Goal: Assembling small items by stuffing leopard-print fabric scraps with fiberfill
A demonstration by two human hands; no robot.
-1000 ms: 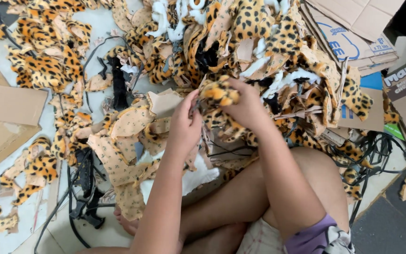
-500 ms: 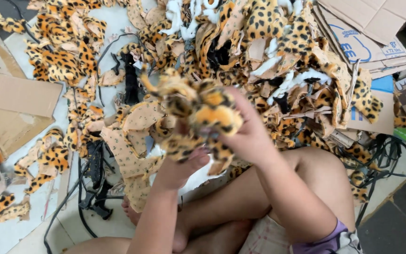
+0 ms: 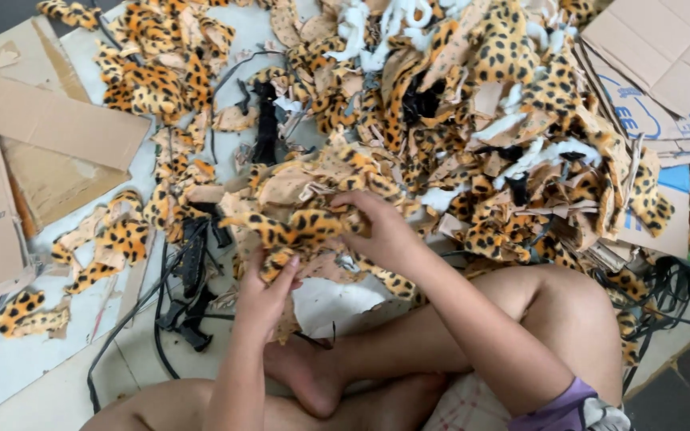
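Both hands grip one fuzzy leopard-print fabric strip (image 3: pixel 297 227): left hand (image 3: pixel 263 291) beneath, right hand (image 3: pixel 381 231) above. Plush scrap pile (image 3: pixel 481 120) behind; flattened cardboard (image 3: pixel 57 144) on floor.

Left hand (image 3: pixel 263 294) and right hand (image 3: pixel 381 231) gripping leopard-print fabric strip (image 3: pixel 293 227), scrap pile (image 3: pixel 505 120) behind, flattened cardboard (image 3: pixel 57 136) left
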